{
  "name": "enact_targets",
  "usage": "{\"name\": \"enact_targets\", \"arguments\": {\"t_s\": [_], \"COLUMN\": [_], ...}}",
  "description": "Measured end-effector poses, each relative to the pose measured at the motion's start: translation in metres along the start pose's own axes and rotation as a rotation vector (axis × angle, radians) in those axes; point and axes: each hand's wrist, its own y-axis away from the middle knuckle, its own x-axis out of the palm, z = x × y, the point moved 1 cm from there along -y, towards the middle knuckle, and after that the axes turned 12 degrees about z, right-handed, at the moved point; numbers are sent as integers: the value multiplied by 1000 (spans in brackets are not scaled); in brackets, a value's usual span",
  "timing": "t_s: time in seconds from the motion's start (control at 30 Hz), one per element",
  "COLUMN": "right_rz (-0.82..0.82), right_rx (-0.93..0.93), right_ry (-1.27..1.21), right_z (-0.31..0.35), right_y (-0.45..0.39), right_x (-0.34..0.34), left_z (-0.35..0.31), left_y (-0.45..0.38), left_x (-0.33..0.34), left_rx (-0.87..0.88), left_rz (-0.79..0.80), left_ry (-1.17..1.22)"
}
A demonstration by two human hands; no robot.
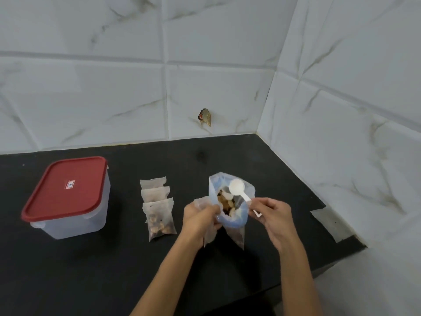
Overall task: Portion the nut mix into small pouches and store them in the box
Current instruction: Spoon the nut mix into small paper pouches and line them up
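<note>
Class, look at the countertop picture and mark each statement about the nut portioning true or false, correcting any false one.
1. The right hand holds a white scoop over the open nut bag. True.
2. The box stands open. False: its red lid is on.
3. Three pouches lie between box and bag. True.
4. The left hand rests flat on the counter. False: it grips the bag's edge.
5. The pouches are inside the box. False: they lie on the counter.

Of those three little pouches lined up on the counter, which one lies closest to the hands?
The frontmost small clear pouch, the one showing the most nuts. It lies at the near end of the row, just beside the left hand; the other two are tucked behind it toward the wall.
</note>
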Motion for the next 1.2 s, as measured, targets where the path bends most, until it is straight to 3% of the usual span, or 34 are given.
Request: {"name": "enact_targets", "arguments": {"t_s": [0.27,0.4,0.7,0.93,1.2], "right_rz": [-71,-190,26,-63,-132], "right_rx": [125,25,-15,-135,-9], "right_ry": [405,626,907,965,1043], "right_z": [-9,17,25,11,1], "right_y": [-1,8,3,-6,-11], "right_x": [-9,-10,39,56,52], "left_z": [17,19,25,36,41], "left_y": [0,0,-1,-7,-5], "left_x": [-10,-17,-20,-18,-11], "left_rx": [-4,-20,17,-35,-63], "left_rz": [-5,7,-21,-10,-38], "left_ry": [-162,-185,-235,-147,40]}}
